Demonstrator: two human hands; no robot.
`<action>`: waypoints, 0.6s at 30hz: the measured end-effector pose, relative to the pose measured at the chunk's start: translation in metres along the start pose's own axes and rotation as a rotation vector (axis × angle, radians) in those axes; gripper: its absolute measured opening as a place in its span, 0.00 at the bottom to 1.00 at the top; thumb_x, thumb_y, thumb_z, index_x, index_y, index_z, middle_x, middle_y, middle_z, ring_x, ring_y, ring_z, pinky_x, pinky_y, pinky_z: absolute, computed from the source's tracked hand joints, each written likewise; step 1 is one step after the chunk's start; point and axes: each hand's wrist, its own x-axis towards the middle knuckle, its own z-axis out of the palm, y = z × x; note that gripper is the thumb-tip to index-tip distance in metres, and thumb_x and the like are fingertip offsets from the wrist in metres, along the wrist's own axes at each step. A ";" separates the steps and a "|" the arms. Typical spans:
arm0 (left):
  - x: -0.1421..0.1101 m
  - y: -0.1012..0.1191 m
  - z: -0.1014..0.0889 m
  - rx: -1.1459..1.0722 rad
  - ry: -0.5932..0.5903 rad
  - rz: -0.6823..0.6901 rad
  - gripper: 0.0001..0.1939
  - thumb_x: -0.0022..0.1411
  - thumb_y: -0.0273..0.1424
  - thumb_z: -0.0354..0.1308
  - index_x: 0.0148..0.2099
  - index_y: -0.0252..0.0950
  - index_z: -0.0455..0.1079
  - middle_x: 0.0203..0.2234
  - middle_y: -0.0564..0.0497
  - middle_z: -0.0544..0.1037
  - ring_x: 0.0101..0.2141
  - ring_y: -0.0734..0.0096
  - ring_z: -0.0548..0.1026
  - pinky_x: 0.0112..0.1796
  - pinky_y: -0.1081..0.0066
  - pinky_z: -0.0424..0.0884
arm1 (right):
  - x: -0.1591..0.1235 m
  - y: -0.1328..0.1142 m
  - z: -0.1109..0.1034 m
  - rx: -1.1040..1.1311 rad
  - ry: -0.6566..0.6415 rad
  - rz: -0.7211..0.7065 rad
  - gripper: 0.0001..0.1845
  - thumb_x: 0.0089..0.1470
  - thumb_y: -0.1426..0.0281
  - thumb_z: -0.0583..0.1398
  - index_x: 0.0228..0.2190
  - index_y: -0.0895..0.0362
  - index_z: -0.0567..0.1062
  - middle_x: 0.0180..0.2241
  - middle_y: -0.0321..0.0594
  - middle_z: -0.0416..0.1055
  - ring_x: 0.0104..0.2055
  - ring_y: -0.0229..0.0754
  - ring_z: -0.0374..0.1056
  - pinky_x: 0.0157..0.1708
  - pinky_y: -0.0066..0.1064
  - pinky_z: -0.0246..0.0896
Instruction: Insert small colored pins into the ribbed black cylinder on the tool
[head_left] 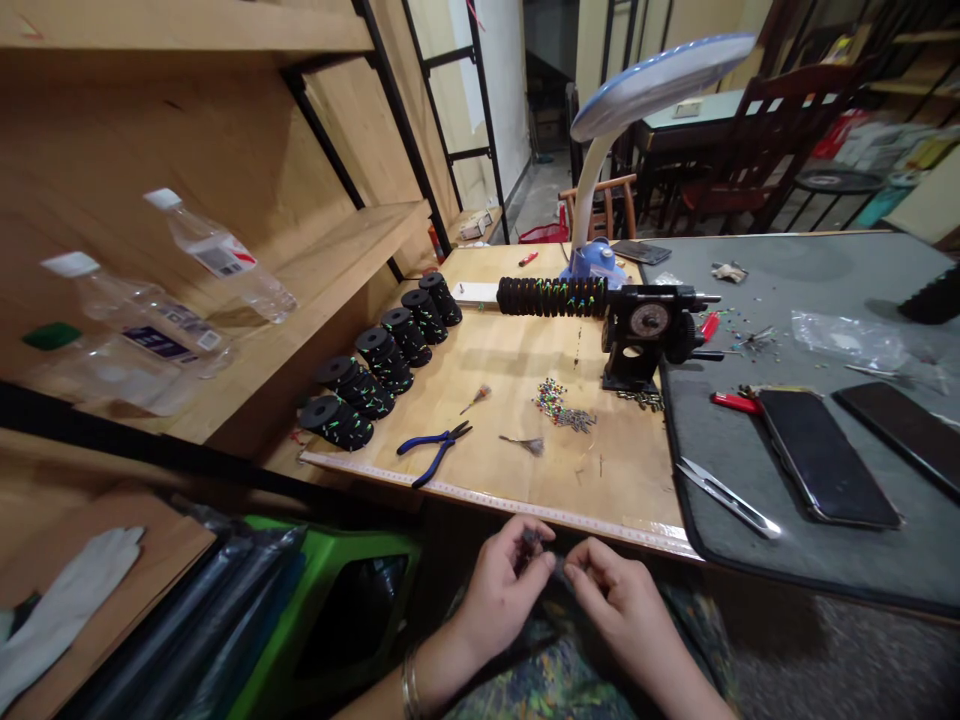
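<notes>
Just off the table's front edge, over my lap, are my two hands, close together. The fingers of my left hand [504, 585] are curled round a small dark thing, too small to name. Thumb and fingertips meet on my right hand [616, 592]; whatever they pinch does not show. Beyond them on the wooden table [480, 480] lie blue-handled pliers [437, 448], a bundle of fine strands [525, 444], a second small bundle [478, 397], a heap of coloured beads [551, 397] and a pile of small metal pieces [577, 420].
Several black foam spools [337, 424] line the left side. At the back stand a black winding device [637, 335] with ringed black foam [551, 296], and a desk lamp [660, 80]. On the grey mat [720, 460] are thread snips [729, 497] and a phone [829, 455].
</notes>
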 end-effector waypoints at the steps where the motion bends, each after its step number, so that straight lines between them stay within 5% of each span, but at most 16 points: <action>1: 0.001 0.001 -0.001 -0.027 0.000 0.001 0.05 0.57 0.29 0.59 0.38 0.35 0.71 0.29 0.51 0.74 0.32 0.69 0.72 0.36 0.73 0.67 | -0.001 -0.002 0.000 -0.009 0.008 -0.012 0.11 0.57 0.64 0.54 0.25 0.54 0.68 0.17 0.27 0.54 0.20 0.36 0.52 0.23 0.28 0.44; 13: 0.012 -0.003 -0.008 -0.138 0.143 0.015 0.08 0.61 0.35 0.55 0.34 0.36 0.66 0.19 0.59 0.61 0.22 0.76 0.60 0.26 0.75 0.57 | -0.001 0.007 -0.009 -0.015 0.200 -0.103 0.09 0.52 0.68 0.55 0.22 0.53 0.63 0.20 0.30 0.58 0.22 0.37 0.56 0.24 0.27 0.50; 18: 0.014 0.002 -0.016 -0.213 0.078 -0.049 0.07 0.59 0.34 0.57 0.36 0.35 0.69 0.21 0.57 0.67 0.24 0.75 0.65 0.28 0.75 0.60 | -0.002 0.006 -0.013 0.132 0.219 -0.036 0.11 0.53 0.64 0.56 0.22 0.54 0.65 0.21 0.31 0.59 0.24 0.38 0.56 0.25 0.28 0.52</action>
